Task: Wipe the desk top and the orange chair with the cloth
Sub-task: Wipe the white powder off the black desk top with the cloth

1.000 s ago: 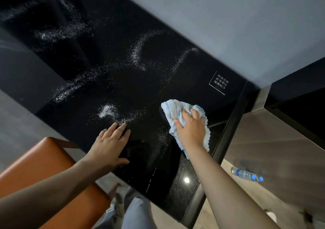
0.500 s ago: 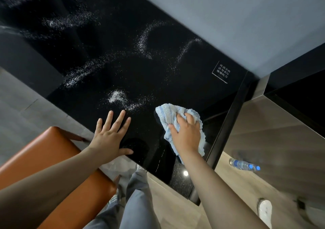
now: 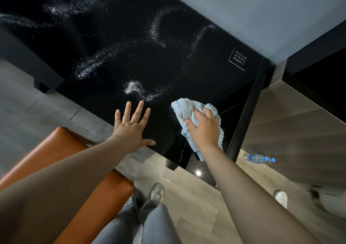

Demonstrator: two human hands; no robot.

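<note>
A glossy black desk top [image 3: 116,28] fills the upper half of the view, streaked with trails of white powder [image 3: 134,89]. My right hand [image 3: 205,129] presses a light blue cloth [image 3: 184,108] flat on the desk near its front right corner. My left hand [image 3: 131,129] lies open, fingers spread, palm down at the desk's front edge, just below a small powder pile. The orange chair [image 3: 61,150] stands at the lower left under my left forearm, which hides part of its seat.
A white printed label [image 3: 238,59] marks the desk's far right corner. A grey wall rises behind. A plastic water bottle [image 3: 259,158] lies on the wooden floor at the right. My legs and shoes [image 3: 157,193] are below, and a dark cabinet stands at the right.
The cloth and my right hand slid toward me and left, nearer the front edge. My left hand's fingers spread wider. The view pulled back, showing more floor and my shoes.
</note>
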